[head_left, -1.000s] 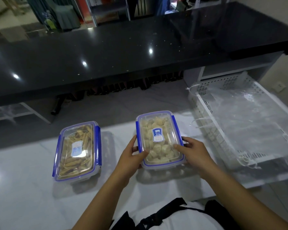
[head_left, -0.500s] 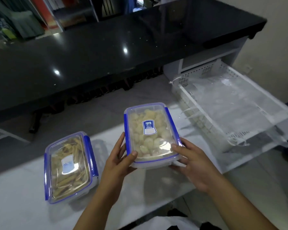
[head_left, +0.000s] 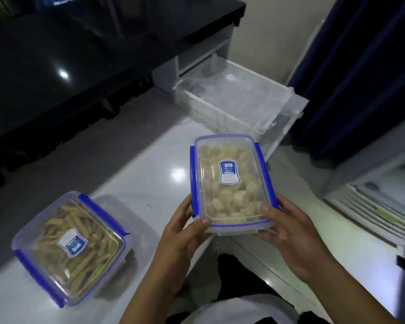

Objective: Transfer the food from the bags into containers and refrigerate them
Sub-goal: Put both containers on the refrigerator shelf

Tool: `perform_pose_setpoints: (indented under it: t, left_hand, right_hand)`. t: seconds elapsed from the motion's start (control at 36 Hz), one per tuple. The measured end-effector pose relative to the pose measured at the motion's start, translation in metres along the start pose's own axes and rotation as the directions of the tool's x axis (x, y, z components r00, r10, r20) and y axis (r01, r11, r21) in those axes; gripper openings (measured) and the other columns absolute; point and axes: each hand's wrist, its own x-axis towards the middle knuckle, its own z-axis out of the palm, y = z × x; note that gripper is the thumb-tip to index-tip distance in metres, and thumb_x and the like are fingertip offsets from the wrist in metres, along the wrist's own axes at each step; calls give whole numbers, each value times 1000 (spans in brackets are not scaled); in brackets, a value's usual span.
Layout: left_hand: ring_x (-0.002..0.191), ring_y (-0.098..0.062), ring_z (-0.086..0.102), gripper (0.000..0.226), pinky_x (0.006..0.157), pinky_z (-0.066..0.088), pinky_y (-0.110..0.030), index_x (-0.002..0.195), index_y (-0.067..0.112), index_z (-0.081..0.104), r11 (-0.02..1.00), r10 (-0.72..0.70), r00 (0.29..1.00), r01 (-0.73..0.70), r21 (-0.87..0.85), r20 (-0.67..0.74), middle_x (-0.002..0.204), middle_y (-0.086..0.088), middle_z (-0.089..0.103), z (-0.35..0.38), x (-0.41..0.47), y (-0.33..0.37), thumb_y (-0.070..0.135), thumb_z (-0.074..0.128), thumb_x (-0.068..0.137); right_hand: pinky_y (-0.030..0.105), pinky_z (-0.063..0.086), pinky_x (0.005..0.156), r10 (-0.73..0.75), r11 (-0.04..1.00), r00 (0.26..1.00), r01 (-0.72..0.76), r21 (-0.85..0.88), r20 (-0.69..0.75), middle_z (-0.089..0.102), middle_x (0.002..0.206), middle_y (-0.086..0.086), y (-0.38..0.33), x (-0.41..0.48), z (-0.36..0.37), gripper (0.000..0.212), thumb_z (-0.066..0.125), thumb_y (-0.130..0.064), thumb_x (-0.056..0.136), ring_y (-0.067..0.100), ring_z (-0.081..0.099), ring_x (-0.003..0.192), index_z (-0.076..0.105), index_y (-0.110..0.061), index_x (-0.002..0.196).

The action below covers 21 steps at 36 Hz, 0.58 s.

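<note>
Since half a second ago the box of pale pieces (head_left: pixel 229 181) has been lifted higher and carried to the right, past the edge of the white counter (head_left: pixel 150 174), and the view has turned right with it, so a dark blue curtain (head_left: pixel 365 73) and the open fridge (head_left: pixel 384 197) now show. The left hand (head_left: pixel 185 232) and the right hand (head_left: pixel 288 230) both grasp the near end of this box, thumbs on the lid, the other fingers (head_left: pixel 267 235) under the bottom. Its long axis points away from the person, a little tilted to the left. The blue label (head_left: pixel 229 172) on the lid has a top line like "UYU" (the small lines below are not readable). The box of long yellow sticks (head_left: pixel 73 246) stays on the counter at the left, its long axis diagonal, its label too blurred to read. Behind, a white basket (head_left: pixel 232 101) lies near the black counter (head_left: pixel 80 54).
</note>
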Motion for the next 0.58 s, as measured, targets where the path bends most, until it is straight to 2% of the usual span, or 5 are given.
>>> perform_pose_setpoints:
  t: [0.06, 0.17, 0.25, 0.44, 0.58]
  left_hand:
    - [118, -25, 66, 65, 84, 60, -36, 135, 47, 54, 999, -41, 996, 42, -3, 83, 132, 2, 66, 8, 0, -8, 37, 83, 77]
    - [122, -28, 63, 71, 95, 56, -50, 137, 51, 50, 997, -76, 978, 71, 33, 196, 136, 0, 63, 33, 2, -19, 37, 85, 78]
    - [124, -29, 63, 70, 93, 57, -45, 140, 48, 49, 997, -74, 958, 66, 38, 277, 137, -2, 63, 56, 7, -20, 32, 83, 82]
    - [124, -26, 63, 69, 90, 58, -39, 142, 44, 48, 990, -62, 930, 11, 142, 361, 138, -1, 62, 132, 38, -25, 33, 81, 83]
    - [115, -24, 68, 71, 82, 58, -31, 141, 42, 51, 986, -101, 907, 36, 163, 408, 132, -3, 67, 217, 70, -47, 30, 80, 77]
  right_hand:
    - [36, 60, 73, -46, 999, 996, 45, -15, -75, 72, 120, 12, 2, -20, -12, 46, 80, -25, 72, 31, 71, 105, 72, -21, 117]
    - [43, 61, 79, -108, 994, 978, 108, -8, -176, 71, 122, 10, -4, -50, -35, 59, 86, -30, 65, 30, 71, 107, 69, -28, 122]
    - [46, 61, 82, -146, 988, 961, 152, 9, -235, 72, 121, 6, -11, -63, -53, 80, 95, -38, 54, 30, 71, 108, 63, -38, 128]
    - [45, 61, 80, -166, 966, 928, 221, 134, -333, 71, 121, 8, -33, -68, -118, 58, 81, -27, 66, 30, 70, 108, 69, -29, 123]
    - [44, 60, 81, -191, 952, 886, 272, 140, -423, 73, 119, 6, -61, -68, -189, 64, 79, -30, 66, 25, 71, 107, 65, -27, 129]
